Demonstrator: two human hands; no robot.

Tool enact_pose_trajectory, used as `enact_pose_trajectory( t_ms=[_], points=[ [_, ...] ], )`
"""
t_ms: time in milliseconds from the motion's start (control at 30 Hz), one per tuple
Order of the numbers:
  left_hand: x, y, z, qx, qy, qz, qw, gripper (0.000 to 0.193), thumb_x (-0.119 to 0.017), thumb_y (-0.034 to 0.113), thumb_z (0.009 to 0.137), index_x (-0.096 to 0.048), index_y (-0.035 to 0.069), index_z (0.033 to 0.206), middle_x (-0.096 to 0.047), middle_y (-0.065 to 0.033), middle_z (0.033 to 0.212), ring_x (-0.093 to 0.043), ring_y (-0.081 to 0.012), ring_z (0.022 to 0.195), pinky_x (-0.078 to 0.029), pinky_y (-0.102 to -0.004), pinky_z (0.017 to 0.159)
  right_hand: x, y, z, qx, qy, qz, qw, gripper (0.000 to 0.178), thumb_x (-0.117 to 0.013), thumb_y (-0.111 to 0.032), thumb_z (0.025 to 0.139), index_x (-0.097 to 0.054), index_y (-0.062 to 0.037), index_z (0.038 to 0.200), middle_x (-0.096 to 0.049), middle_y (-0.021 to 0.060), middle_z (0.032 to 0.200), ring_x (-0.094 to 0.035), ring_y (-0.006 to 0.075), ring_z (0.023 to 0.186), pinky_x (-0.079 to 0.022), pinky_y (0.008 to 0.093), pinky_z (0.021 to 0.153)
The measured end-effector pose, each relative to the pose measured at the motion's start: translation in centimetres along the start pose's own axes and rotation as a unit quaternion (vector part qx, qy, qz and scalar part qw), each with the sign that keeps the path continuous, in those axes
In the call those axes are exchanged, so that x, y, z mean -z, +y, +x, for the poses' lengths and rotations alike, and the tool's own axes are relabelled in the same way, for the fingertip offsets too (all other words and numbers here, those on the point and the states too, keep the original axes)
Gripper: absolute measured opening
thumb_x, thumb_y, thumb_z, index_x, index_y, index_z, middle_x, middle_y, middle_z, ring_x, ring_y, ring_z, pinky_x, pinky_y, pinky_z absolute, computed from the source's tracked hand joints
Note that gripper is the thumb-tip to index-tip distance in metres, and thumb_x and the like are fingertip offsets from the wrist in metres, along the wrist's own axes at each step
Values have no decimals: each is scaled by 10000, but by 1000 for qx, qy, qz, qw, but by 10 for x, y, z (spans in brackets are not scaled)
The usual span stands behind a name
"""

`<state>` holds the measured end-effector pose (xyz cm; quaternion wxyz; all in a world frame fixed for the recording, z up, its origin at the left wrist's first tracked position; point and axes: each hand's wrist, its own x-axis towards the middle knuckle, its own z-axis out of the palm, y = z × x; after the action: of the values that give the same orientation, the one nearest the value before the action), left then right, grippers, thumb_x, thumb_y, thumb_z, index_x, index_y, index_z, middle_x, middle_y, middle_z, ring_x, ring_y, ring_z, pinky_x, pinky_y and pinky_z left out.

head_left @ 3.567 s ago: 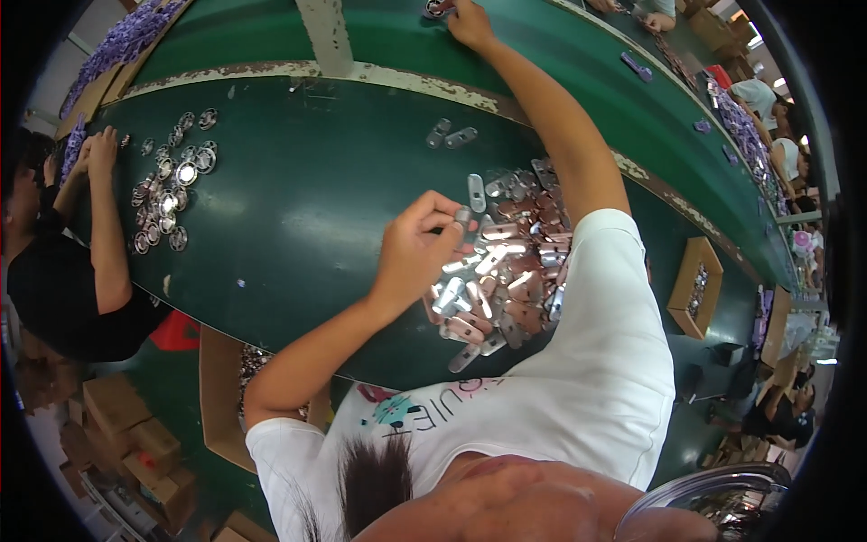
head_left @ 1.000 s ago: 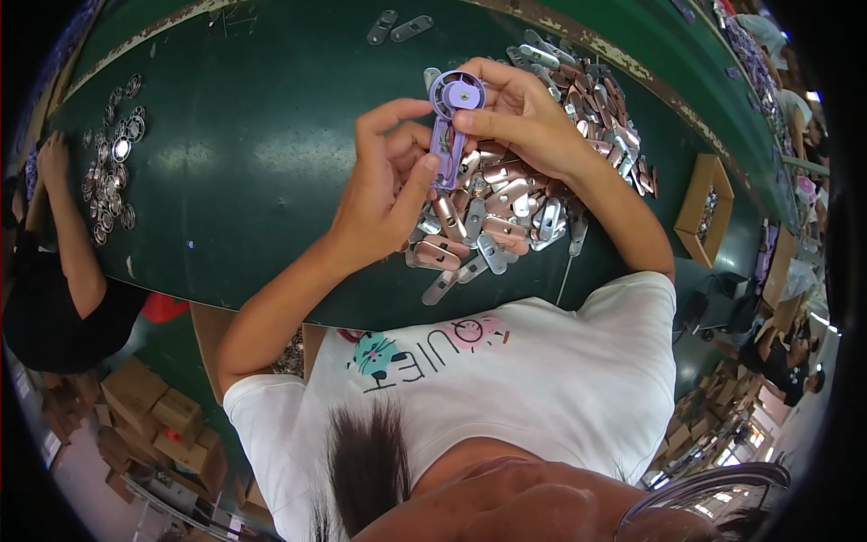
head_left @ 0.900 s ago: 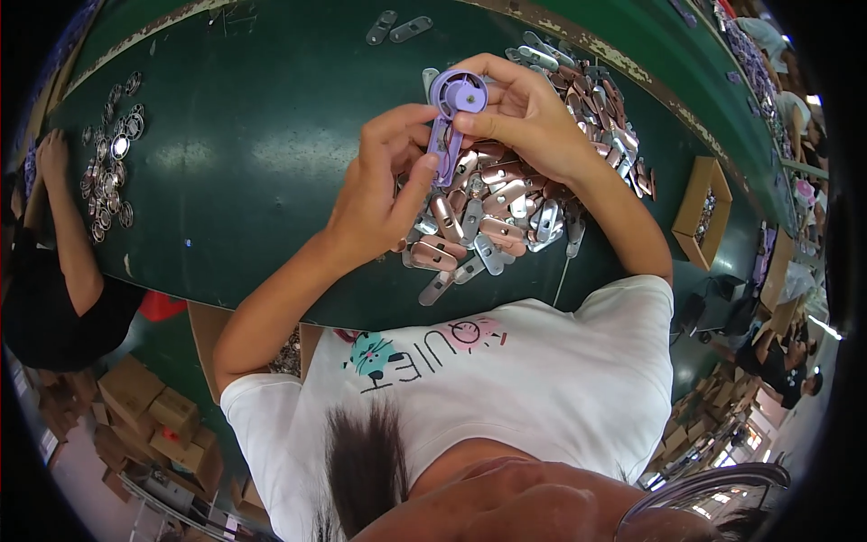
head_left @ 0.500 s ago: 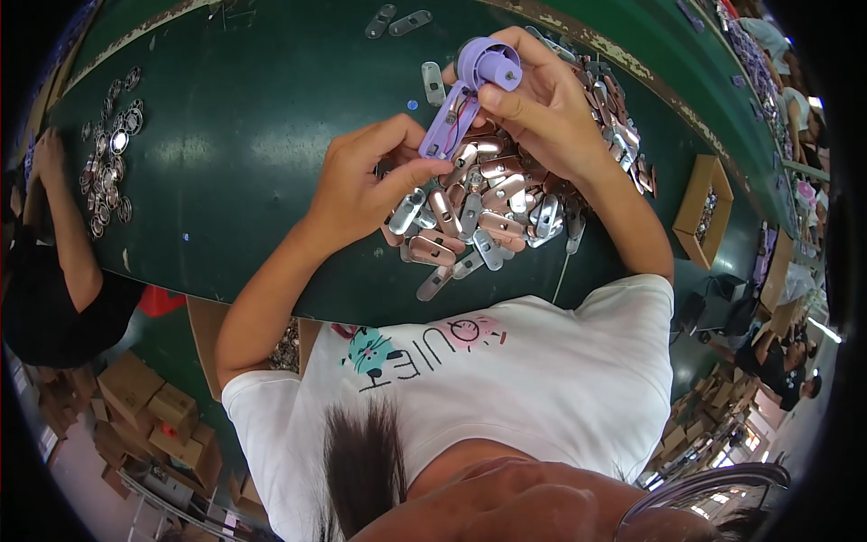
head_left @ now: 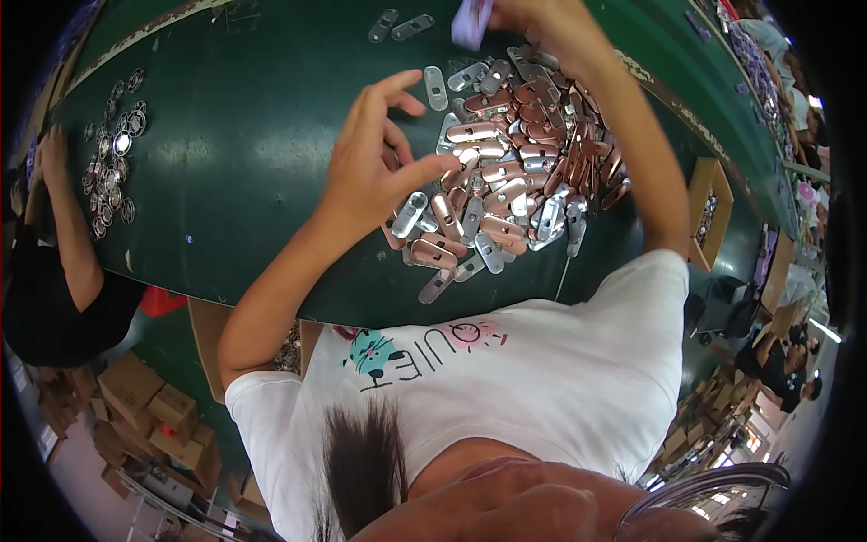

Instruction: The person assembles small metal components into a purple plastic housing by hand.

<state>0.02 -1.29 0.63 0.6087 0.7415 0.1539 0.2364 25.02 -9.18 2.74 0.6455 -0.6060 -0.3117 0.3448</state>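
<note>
A heap of small oblong metal plates (head_left: 506, 172), silver and copper-coloured, lies on the green table (head_left: 244, 135) in front of me. My left hand (head_left: 375, 158) hovers at the heap's left side, fingers spread and holding nothing. My right hand (head_left: 533, 18) reaches to the top edge of the view and holds a purple plastic piece (head_left: 470, 20), which is partly cut off by the frame.
Two loose plates (head_left: 397, 25) lie beyond the heap. At far left another person's arm (head_left: 68, 226) rests by a cluster of round metal parts (head_left: 113, 158). A brown box of small parts (head_left: 709, 217) sits at the right; cardboard boxes (head_left: 144, 406) stand on the floor.
My right hand has carried the purple piece away from me, up to the top edge. My left hand let go of it and opened beside the heap.
</note>
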Motion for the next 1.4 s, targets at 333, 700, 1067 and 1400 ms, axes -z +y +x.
enact_pose_trajectory(
  t_ms=[333,700,1067,1400],
  points=[
    [2,-7,6,-205,-108,380,895,493,-717,127,750,-627,280,1210,-562,-24,1113,-505,-244,961,-472,-331,776,34,15,39,293,58,-534,791,515,-603,-269,853,-448,-33,1284,-512,263,1191,-465,405,1153,-395,449,956],
    [-3,-18,6,-212,-87,372,900,218,-737,102,721,-650,95,921,-577,-25,896,-543,-231,861,-475,-341,708,0,9,-108,270,-74,-548,789,89,-684,-168,779,-680,-94,828,-599,16,816,-552,229,809,-389,359,745],
    [1,-19,3,-130,-89,289,944,243,-701,35,769,-642,48,1005,-560,-55,849,-583,-199,722,-481,-300,669,-17,16,-115,192,-43,-603,773,162,-652,-114,774,-632,-18,902,-577,95,826,-559,289,853,-479,410,744],
    [7,-5,6,29,-67,-97,993,85,-620,25,872,-643,-8,946,-603,-49,956,-617,-120,888,-511,-244,773,-27,-3,-112,66,-63,-307,947,112,-635,-25,793,-584,-5,892,-605,61,822,-611,148,760,-493,260,703]
  ],
)
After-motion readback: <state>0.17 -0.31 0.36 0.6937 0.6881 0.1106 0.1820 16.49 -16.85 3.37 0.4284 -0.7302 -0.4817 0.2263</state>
